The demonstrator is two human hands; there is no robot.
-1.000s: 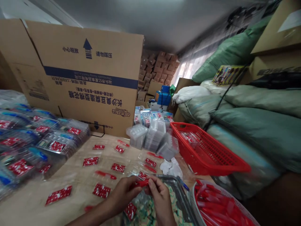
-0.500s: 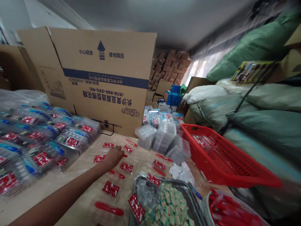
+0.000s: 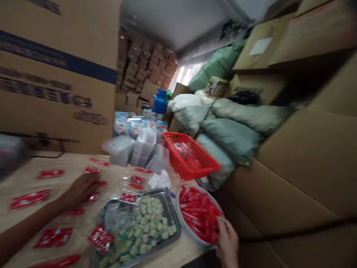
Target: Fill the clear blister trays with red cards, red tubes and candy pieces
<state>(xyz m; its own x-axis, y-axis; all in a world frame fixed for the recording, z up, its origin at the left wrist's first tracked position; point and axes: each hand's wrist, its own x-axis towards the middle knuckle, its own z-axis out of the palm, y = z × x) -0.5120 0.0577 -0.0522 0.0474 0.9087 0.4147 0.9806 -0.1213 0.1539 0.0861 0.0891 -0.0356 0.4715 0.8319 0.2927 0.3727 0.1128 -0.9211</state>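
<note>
My left hand (image 3: 79,188) reaches out flat over the wooden table (image 3: 69,165), resting among small red packets (image 3: 51,173) and clear bags; motion blur hides its fingers. My right hand (image 3: 227,240) is at the near rim of a round white tub of red pens (image 3: 199,214), fingers curled on the red pens at the tub's edge. Between the hands lies a metal tray (image 3: 170,203) holding pale green and tan eraser-like blocks (image 3: 146,223) and a clear bag.
A red plastic basket (image 3: 189,158) stands behind the tub, with stacks of clear plastic cases (image 3: 138,149) to its left. A big printed carton (image 3: 55,74) walls the far left. Green sacks (image 3: 231,136) and brown cartons (image 3: 292,178) crowd the right side.
The view has swung right. My left hand stays out among the red packets, drawn slightly nearer. My right hand has come into view at the tub of red pens.
</note>
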